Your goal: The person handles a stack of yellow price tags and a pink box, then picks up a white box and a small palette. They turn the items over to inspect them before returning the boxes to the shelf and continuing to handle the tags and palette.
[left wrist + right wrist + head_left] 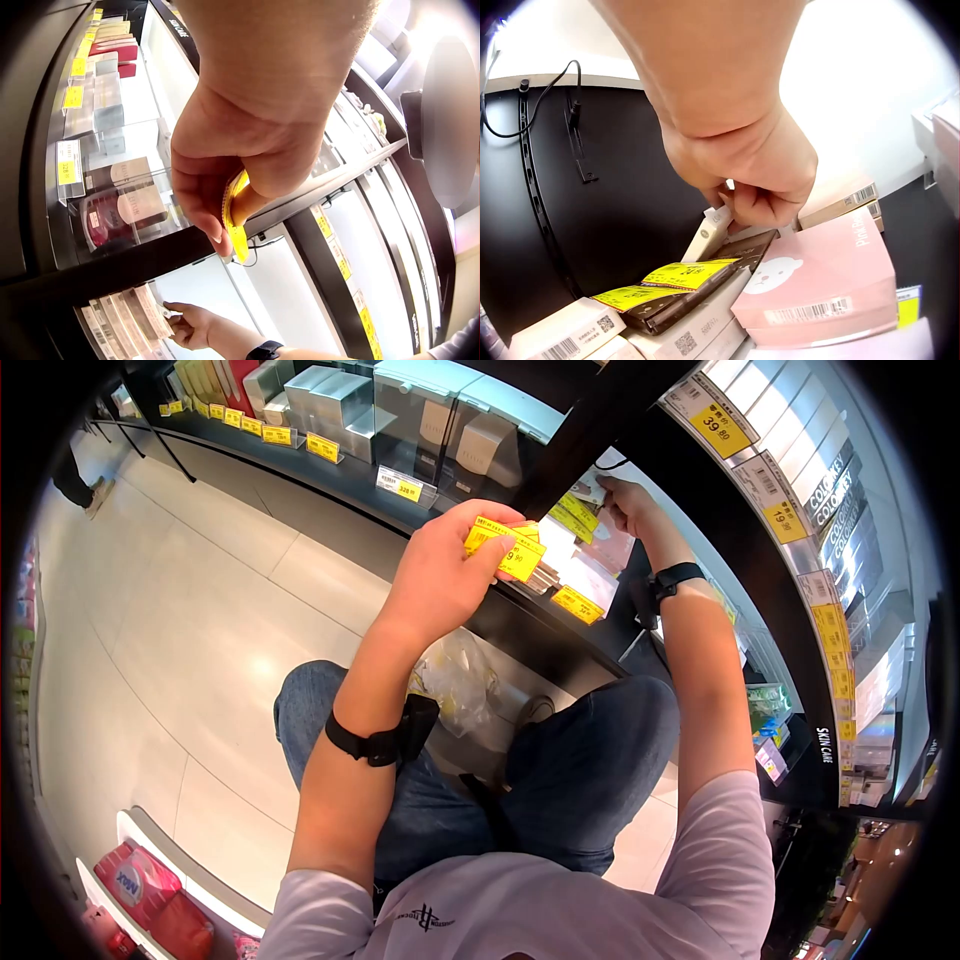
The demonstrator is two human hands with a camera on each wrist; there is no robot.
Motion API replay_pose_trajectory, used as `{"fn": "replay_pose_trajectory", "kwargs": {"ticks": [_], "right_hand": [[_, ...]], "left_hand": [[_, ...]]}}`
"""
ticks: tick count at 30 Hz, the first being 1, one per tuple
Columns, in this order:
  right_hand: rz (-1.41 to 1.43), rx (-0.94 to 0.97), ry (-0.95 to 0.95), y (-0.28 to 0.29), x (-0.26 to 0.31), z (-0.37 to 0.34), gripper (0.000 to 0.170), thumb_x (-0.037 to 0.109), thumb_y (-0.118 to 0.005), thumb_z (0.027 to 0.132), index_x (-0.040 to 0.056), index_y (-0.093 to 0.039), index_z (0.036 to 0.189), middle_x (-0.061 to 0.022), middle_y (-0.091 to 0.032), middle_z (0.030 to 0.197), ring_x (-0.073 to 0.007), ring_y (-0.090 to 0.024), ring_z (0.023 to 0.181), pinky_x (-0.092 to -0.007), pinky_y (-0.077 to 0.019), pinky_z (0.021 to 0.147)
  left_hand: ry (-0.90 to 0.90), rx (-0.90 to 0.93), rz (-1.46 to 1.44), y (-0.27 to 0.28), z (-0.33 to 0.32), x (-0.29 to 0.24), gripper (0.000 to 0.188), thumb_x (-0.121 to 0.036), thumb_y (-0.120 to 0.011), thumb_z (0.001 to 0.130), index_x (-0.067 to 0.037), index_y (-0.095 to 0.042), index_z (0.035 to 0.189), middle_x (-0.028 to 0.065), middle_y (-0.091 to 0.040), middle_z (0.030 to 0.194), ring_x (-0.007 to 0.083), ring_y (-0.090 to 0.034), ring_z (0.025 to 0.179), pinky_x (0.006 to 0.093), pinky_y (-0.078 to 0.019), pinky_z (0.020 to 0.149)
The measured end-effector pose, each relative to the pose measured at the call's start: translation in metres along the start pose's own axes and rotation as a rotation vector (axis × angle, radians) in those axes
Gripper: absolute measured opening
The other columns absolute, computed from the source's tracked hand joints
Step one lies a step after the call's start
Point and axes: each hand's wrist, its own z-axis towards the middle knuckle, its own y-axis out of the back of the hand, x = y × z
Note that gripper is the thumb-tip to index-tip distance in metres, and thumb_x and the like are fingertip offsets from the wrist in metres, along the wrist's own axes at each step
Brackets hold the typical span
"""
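My left hand [440, 572] pinches a small stack of yellow price tags [518, 558] between thumb and fingers, in front of the shelf edge. In the left wrist view these tags [238, 238] show edge-on. Farther back on the shelf, my right hand [628, 508] reaches in among cosmetic boxes. The right wrist view shows its fingers curled round the top end of a slim cream box [706, 235], which stands tilted. Below lies a dark brown flat case [679, 306] with yellow price tags [690, 274] on top. Pink boxes [821, 274] with a white bear picture are stacked beside it.
A yellow shelf-edge tag [578, 604] marks the front of this shelf. A black post [590, 430] rises between the shelf bays, and a tall rack with price strips [790, 510] curves along the right. Under the shelf lies a clear plastic bag [460, 680], near my knees.
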Motion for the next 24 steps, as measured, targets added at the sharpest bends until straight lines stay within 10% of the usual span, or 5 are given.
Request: {"fn": "replay_pose_trajectory", "kwargs": {"ticks": [8,15,18,24], "right_hand": [[0.035,-0.078,0.132,0.049,0.001,-0.018,0.033,0.036,-0.051,0.099,0.0098,-0.056,0.079,0.0064,-0.03,0.055,-0.0056,-0.023,0.041,-0.0205,-0.0192,0.038],[0.812,0.422,0.03,0.043,-0.026,-0.152,0.018,0.016,-0.043,0.1,0.0023,-0.055,0.1,-0.0026,-0.051,0.082,-0.0104,-0.044,0.07,-0.0243,-0.0383,0.06],[1.08,1.016,-0.061,0.039,-0.07,-0.165,0.011,0.012,-0.042,0.098,0.007,-0.05,0.104,0.0027,-0.05,0.075,-0.0077,-0.043,0.061,-0.0241,-0.037,0.064],[1.242,1.312,-0.205,-0.005,-0.114,-0.225,0.031,0.044,-0.038,0.099,0.0157,-0.049,0.097,0.0052,-0.041,0.061,-0.0082,-0.031,0.053,-0.0262,-0.0287,0.059]], "left_hand": [[-0.027,-0.039,0.005,-0.002,-0.002,0.002,0.02,-0.01,-0.057,0.092,-0.001,-0.063,0.108,0.0114,-0.069,0.096,0.0142,-0.066,0.073,0.026,-0.0527,0.067],[-0.014,0.032,0.018,-0.005,0.002,0.009,0.021,-0.01,-0.058,0.095,-0.005,-0.063,0.115,0.0083,-0.069,0.1,0.0092,-0.066,0.081,0.0213,-0.0542,0.068],[0.004,0.028,0.028,-0.012,0.001,0.007,0.021,-0.01,-0.058,0.095,-0.005,-0.064,0.115,0.0072,-0.07,0.097,0.0087,-0.066,0.079,0.0206,-0.0531,0.067],[0.024,0.041,-0.044,-0.022,0.0,0.005,0.02,-0.009,-0.058,0.093,-0.003,-0.064,0.112,0.008,-0.069,0.094,0.008,-0.065,0.074,0.021,-0.0537,0.064]]}}
